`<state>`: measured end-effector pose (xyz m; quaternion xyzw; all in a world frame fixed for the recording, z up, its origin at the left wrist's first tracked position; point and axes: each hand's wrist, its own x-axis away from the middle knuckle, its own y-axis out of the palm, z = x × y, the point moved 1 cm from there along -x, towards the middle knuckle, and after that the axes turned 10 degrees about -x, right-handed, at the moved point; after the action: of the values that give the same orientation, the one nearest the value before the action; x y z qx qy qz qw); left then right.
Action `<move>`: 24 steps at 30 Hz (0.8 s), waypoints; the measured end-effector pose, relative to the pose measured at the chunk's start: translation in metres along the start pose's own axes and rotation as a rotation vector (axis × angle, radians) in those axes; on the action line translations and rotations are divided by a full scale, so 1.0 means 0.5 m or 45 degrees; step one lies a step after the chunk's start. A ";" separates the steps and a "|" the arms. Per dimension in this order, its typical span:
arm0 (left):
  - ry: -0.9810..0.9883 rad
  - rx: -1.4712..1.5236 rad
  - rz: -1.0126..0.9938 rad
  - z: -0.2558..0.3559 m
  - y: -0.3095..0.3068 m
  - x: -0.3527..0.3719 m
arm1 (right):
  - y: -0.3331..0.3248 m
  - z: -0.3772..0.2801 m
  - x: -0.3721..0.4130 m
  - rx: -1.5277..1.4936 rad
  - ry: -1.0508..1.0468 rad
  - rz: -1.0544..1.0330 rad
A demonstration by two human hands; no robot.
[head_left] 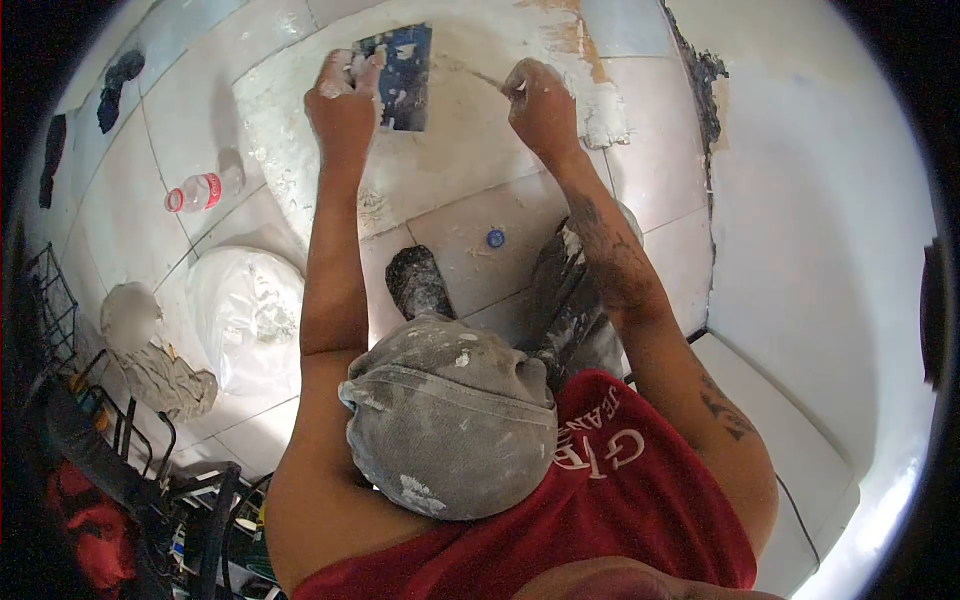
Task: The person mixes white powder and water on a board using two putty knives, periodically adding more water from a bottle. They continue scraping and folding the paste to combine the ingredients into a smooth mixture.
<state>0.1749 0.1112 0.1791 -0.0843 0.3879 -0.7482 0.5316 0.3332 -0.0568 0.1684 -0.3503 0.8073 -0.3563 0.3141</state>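
My left hand [345, 78], whitened with plaster, is closed at the left edge of a dark blue rectangular plate [405, 80]. White plaster smears and lumps cover parts of that plate. My right hand [540, 98] is closed around a thin tool [484, 77], whose slim end points left toward the plate; its far tip blends into the pale surface. Both hands are over a large plaster-smeared board [470, 150] on the floor.
A clear plastic bottle [200, 192] with a red label lies on the tiles to the left. Near my left forearm stands a white plastic bag [248, 310]. A blue bottle cap [495, 238] lies between my feet. At the right rises a white wall [800, 200].
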 end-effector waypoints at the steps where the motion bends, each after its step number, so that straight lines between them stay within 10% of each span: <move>1: -0.213 0.102 -0.122 0.017 -0.020 0.000 | 0.000 0.005 -0.002 -0.073 0.067 0.041; 5: -0.457 0.379 -0.231 -0.071 0.025 0.026 | 0.001 0.005 0.005 -0.322 0.265 0.153; 14: 0.084 0.101 -0.308 -0.001 -0.017 0.066 | 0.040 -0.012 0.010 0.084 -0.599 0.085; 24: 0.267 -0.124 -0.487 0.084 0.018 0.084 | 0.018 -0.040 -0.010 -0.183 -0.721 -0.007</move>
<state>0.1865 0.0531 0.1897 -0.1036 0.4535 -0.8206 0.3319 0.3178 -0.0416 0.1733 -0.4593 0.7098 -0.1869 0.5003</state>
